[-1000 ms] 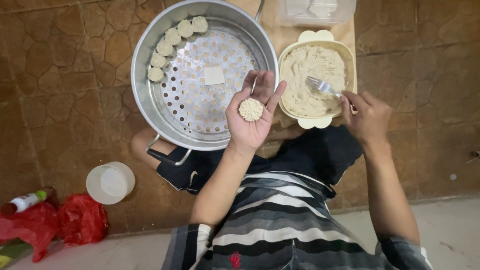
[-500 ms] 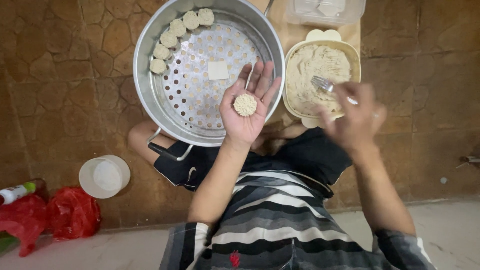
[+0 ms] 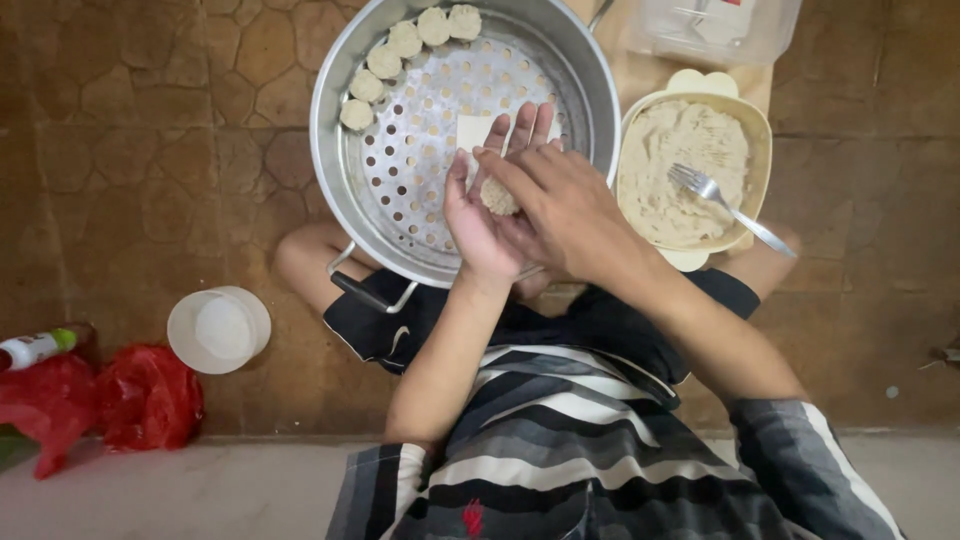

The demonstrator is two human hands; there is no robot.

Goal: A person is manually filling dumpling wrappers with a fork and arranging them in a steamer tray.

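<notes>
My left hand [image 3: 478,215] is held palm up over the near rim of a big perforated metal steamer pot [image 3: 340,180], with a small round filled dumpling [image 3: 497,197] lying in it. My right hand [image 3: 565,205] has come across and rests over the left palm, fingertips touching the dumpling. Several finished dumplings [image 3: 400,45] line the pot's far left edge, and a small white square [image 3: 474,131] lies on the perforated tray. To the right, a cream bowl [image 3: 760,125] of pale filling holds a fork [image 3: 725,205].
A clear plastic container [image 3: 720,30] stands beyond the bowl. On the brown tiled floor at left sit a white round lid or cup [image 3: 218,328], a red plastic bag [image 3: 145,395] and a small bottle [image 3: 40,347]. My crossed legs lie under the pot.
My right hand left the fork in the bowl and moved left onto my left palm, covering part of the dumpling. The fork now rests in the filling.
</notes>
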